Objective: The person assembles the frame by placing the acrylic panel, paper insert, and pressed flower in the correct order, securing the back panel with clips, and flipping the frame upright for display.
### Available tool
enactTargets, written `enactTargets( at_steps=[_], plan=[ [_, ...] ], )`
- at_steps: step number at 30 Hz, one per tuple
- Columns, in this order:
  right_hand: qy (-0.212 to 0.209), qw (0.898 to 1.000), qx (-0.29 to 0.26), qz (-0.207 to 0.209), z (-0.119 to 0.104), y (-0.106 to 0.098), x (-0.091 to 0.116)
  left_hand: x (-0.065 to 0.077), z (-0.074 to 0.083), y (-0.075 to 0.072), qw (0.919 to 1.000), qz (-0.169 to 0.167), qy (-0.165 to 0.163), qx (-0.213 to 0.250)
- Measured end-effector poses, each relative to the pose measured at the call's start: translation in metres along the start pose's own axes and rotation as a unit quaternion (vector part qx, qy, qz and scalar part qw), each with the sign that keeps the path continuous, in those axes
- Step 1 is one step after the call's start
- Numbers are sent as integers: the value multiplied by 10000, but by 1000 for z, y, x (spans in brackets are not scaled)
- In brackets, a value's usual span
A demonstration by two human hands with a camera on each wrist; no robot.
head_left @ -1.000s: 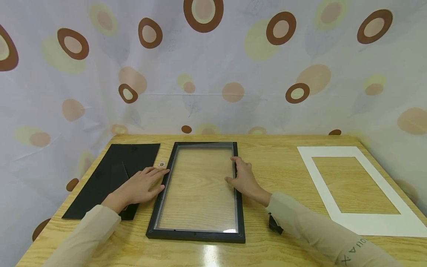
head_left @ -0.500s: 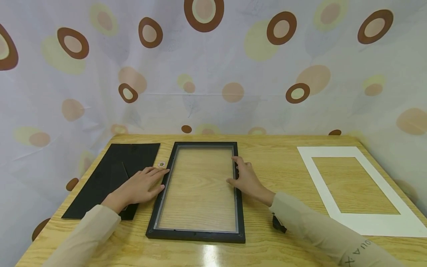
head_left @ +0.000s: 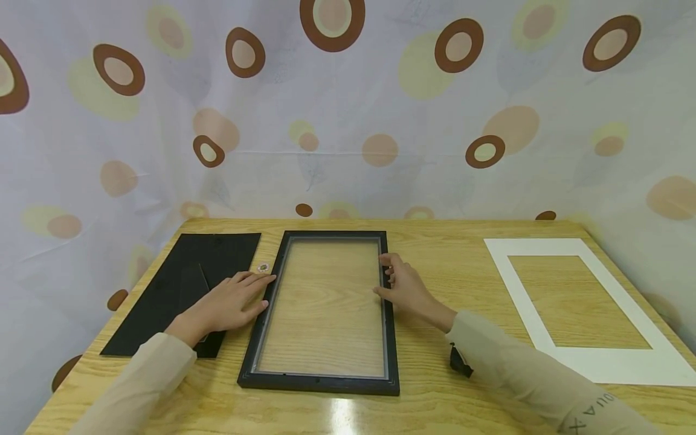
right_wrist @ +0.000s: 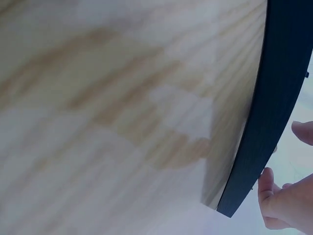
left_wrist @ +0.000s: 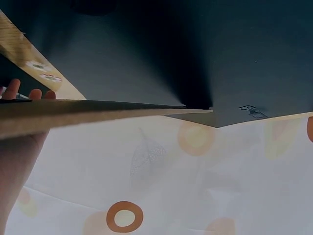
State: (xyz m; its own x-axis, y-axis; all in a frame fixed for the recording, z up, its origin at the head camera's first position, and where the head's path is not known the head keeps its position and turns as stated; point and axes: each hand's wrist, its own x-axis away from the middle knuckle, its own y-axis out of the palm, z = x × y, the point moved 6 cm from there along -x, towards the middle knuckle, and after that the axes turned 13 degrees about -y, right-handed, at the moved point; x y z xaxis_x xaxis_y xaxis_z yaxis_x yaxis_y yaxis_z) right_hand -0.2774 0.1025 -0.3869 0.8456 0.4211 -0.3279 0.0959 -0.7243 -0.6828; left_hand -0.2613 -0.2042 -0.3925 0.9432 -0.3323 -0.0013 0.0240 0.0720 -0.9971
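A black picture frame (head_left: 318, 383) lies on the wooden table, with a clear sheet (head_left: 321, 302) inside its border. My left hand (head_left: 225, 305) lies at the frame's left side, fingertips and thumb right at the border and fingers stretched out. Its wrist is over a black backing board (head_left: 157, 302), whose raised stand leg (left_wrist: 122, 115) crosses in front of the hand in the left wrist view. Along the opposite side, my right hand (head_left: 408, 290) has thumb and index finger spread over the border at the sheet's edge. Its other fingers are bent beside the frame's outer side (right_wrist: 279, 73).
A white mat board (head_left: 609, 365) with a rectangular opening lies at the right of the table (head_left: 446, 254). Near the frame's upper left is a small flower-shaped piece (head_left: 263, 267). A patterned curtain (head_left: 348, 181) hangs behind the table.
The clear sheet's edge, earlier overlapping the frame's upper right, now lies within the border, and its lower-right glare is gone. My right hand has shifted slightly right; the left has stayed put.
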Motion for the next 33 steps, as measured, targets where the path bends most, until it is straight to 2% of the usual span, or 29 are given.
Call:
enactTargets(
  at_steps=[13, 25, 33],
  plan=[
    [-78, 9993, -352, 42, 12, -22, 5, 1, 1, -1, 10000, 10, 29, 25],
    [-93, 9997, 212, 55, 31, -54, 25, 1, 0, 0, 10000, -14, 18, 66],
    [-24, 9996, 275, 64, 47, -85, 44, 2, 1, -2, 9999, -16, 31, 102]
  ],
)
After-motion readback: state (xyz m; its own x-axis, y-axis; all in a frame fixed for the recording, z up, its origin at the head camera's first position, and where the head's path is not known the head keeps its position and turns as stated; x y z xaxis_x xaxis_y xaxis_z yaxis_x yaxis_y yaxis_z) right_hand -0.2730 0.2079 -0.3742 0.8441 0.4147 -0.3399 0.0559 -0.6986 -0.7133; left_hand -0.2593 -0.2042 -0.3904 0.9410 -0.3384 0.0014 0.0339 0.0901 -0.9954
